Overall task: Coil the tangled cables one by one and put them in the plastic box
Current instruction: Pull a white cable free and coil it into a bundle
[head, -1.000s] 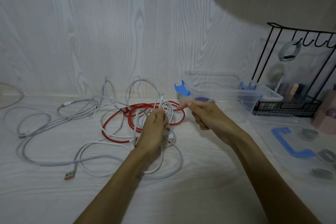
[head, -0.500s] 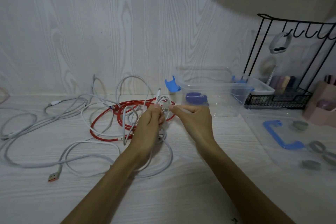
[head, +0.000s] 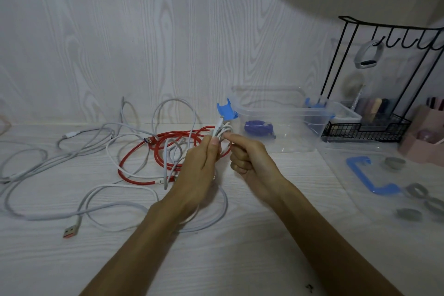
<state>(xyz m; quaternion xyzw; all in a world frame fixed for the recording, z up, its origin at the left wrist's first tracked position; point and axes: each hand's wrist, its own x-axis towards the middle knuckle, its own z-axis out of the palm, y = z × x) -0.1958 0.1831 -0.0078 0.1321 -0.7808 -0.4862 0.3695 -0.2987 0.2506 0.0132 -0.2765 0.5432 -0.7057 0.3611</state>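
My left hand (head: 200, 166) grips several loops of a white cable (head: 222, 128) just above the table, its plug end sticking up past my thumb. My right hand (head: 249, 160) pinches the same white cable at the top of the bundle, touching the left hand. The rest of that cable trails in a loop under my left wrist. A red cable (head: 134, 176) lies tangled with grey and white cables (head: 79, 211) to the left. The clear plastic box (head: 298, 127) with blue latches stands behind my right hand, a coiled purple cable (head: 258, 127) inside.
The box lid (head: 348, 190) with a blue handle lies on the right, grey rings on it. A black wire rack (head: 367, 130) and a pink holder (head: 425, 144) stand at the back right. A wood-grain wall rises behind the table.
My right hand came left from beside the box and met my left hand at the top of the white bundle. The loops in my left hand have gathered tighter.
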